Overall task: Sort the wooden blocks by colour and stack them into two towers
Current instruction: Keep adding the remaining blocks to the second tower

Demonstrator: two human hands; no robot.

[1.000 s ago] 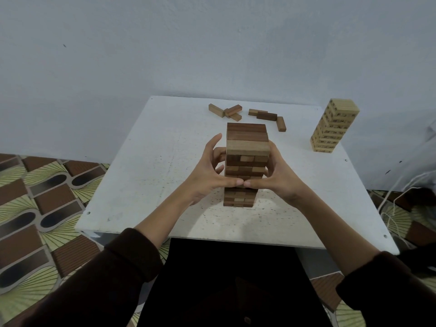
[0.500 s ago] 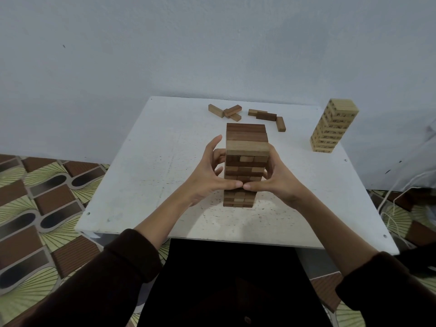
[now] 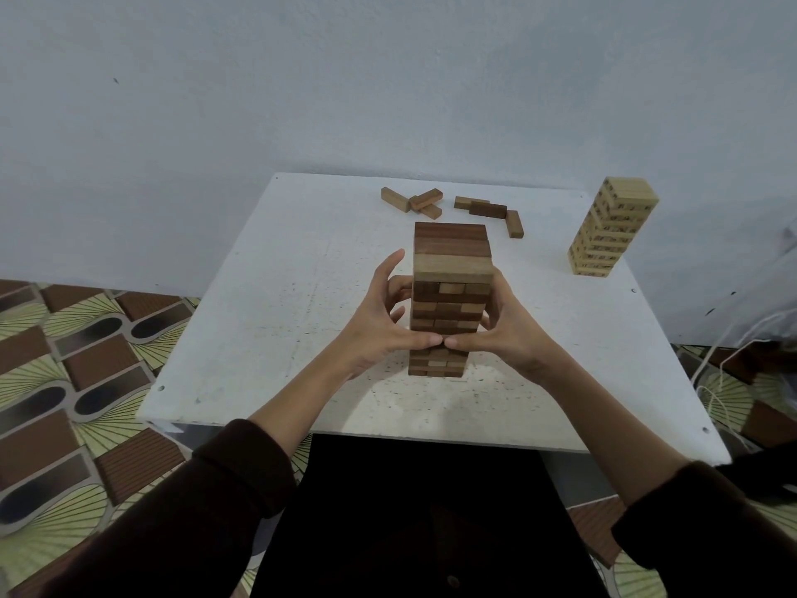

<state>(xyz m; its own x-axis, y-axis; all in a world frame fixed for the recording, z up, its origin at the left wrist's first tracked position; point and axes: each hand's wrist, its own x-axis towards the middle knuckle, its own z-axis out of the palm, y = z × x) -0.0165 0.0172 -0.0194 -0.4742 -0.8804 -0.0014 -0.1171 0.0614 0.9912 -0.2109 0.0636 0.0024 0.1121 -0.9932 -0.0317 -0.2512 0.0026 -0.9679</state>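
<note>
The dark tower (image 3: 450,295) is standing upright on the white table (image 3: 267,338), near the table's front edge, its face showing both brown and paler block ends. Both hands are clasping it from either side. The left hand (image 3: 379,325) is pressing its fingers against the tower's left side, with the index finger lifting free and pointing up. The right hand (image 3: 509,334) is wrapping round the tower's right side, its fingers mostly hidden behind the blocks. The 2 thumbs are meeting tip to tip across the tower's front, low down.

Behind the dark tower, 2 small clusters of loose blocks (image 3: 414,202) are lying flat, about 6 pieces altogether. Well to the right of the dark tower and further back, the pale tower (image 3: 612,228) is standing alone near the table's edge. Left of the dark tower, beyond the table, a patterned floor (image 3: 64,381) is showing.
</note>
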